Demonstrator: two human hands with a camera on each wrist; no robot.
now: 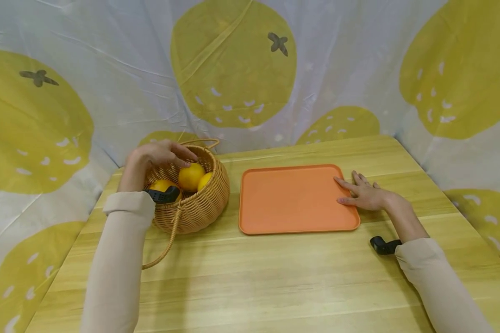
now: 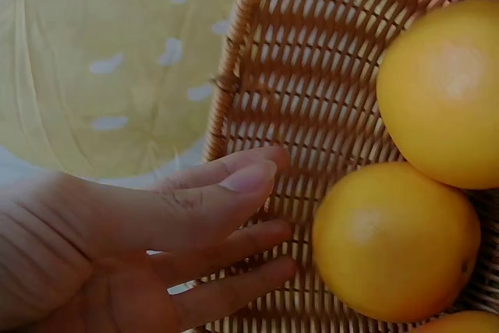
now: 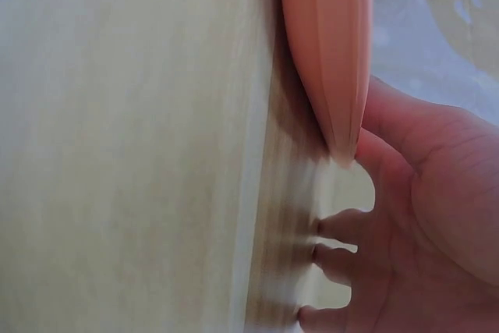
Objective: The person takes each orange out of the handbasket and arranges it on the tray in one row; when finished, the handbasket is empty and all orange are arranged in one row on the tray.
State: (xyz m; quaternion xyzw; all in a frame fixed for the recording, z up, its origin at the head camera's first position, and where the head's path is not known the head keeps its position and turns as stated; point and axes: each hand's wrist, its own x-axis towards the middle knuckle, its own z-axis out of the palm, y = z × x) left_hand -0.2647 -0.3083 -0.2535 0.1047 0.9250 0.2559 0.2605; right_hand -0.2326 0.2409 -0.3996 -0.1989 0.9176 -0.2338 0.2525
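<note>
My left hand [image 1: 161, 153] reaches over the rim of a wicker basket [image 1: 204, 208] holding several oranges [image 1: 190, 177]. Its fingers extend loosely inside. In the left wrist view, thumb and fingers of the left hand [image 2: 148, 232] hold nothing, and their tips stop a little short of the nearest orange [image 2: 396, 241]. Over on the right, my right hand [image 1: 371, 196] lies with spread fingers at the right edge of an orange tray [image 1: 291, 199]. Thumb and forefinger rest over the tray's rim, while the right wrist view shows the other fingertips of the right hand [image 3: 437, 193] on the tabletop.
The basket's looped handle [image 1: 171, 240] hangs down on its near side, against the wooden table [image 1: 258, 277]. A second handle [image 1: 204, 140] rises at the back. Behind the table hangs a white cloth [image 1: 337, 60] printed with large yellow fruit.
</note>
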